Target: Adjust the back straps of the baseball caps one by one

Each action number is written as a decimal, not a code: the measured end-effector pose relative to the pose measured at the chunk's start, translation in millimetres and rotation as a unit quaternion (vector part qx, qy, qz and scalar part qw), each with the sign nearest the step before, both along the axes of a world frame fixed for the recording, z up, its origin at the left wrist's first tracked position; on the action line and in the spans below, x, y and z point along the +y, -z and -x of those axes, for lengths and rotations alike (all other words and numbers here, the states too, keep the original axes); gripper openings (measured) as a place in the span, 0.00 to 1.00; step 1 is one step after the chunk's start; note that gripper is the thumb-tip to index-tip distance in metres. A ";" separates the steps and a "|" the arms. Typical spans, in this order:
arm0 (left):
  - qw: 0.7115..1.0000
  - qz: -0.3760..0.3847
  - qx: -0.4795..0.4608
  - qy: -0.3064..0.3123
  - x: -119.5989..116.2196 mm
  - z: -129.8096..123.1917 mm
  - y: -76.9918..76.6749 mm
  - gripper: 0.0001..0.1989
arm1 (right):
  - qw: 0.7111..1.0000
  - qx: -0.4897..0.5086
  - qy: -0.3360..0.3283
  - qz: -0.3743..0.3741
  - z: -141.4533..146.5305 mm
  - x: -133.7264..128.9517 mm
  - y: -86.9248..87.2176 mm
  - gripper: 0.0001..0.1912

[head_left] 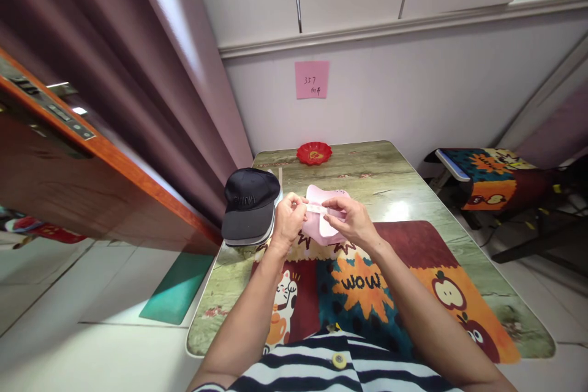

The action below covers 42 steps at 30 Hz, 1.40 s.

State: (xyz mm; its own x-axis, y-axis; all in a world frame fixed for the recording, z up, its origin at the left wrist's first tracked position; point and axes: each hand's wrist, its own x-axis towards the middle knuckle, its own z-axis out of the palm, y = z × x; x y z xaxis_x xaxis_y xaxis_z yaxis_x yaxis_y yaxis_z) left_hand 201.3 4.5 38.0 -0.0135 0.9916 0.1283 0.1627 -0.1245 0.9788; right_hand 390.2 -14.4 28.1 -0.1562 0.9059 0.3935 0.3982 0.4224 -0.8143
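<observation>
Both hands work over a pale pink cap (313,192) at the middle of the table. Between them stretches a narrow whitish strap (316,209), which seems to belong to the cap. My left hand (290,215) is closed, pinching the strap's left end between thumb and fingers. From the other side, my right hand (350,218) grips the strap's right end, its fingers bent over the cap. Parts of the cap are hidden behind the hands. Just left of my left hand sits a stack of caps, with a black cap (252,196) on top and a lighter brim beneath.
A red scalloped dish (314,153) stands at the table's back edge. Under my forearms lies a colourful printed mat (404,239) on the green wood-patterned table (367,165). A wooden door (138,177) and curtain are at left; a second mat-covered surface (493,174) is at right.
</observation>
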 end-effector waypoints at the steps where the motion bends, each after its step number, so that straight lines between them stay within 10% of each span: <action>1: 1.000 -0.002 0.013 0.001 -0.2 0.7 -1.6 0.05 | 1.000 0.002 -0.002 0.004 -0.1 -0.2 -0.5 0.12; 12: 0.973 0.041 0.134 0.182 5.6 -4.7 -28.8 0.11 | 0.999 0.009 -0.034 0.014 -8.6 -0.8 -2.0 0.19; 21: 0.985 0.105 0.009 0.135 10.1 0.7 -20.0 0.13 | 0.994 -0.102 0.017 0.026 -46.8 2.3 -1.8 0.10; 32: 0.978 0.144 -0.034 0.143 7.1 4.5 -11.9 0.16 | 0.977 -0.153 0.127 -0.082 -20.4 -4.7 -6.1 0.07; 42: 0.970 0.135 -0.102 0.176 2.9 0.6 -11.1 0.27 | 0.991 -0.119 0.023 -0.057 27.0 -5.3 -23.9 0.05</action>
State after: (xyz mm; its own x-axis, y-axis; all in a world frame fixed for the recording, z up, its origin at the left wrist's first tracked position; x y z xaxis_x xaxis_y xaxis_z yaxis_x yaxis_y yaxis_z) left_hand 200.8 7.3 49.1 0.3350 0.9361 -0.1069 -0.0446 0.1291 0.9906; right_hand 363.2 -19.7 52.1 -0.2173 0.8656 0.4512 0.5937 0.4841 -0.6427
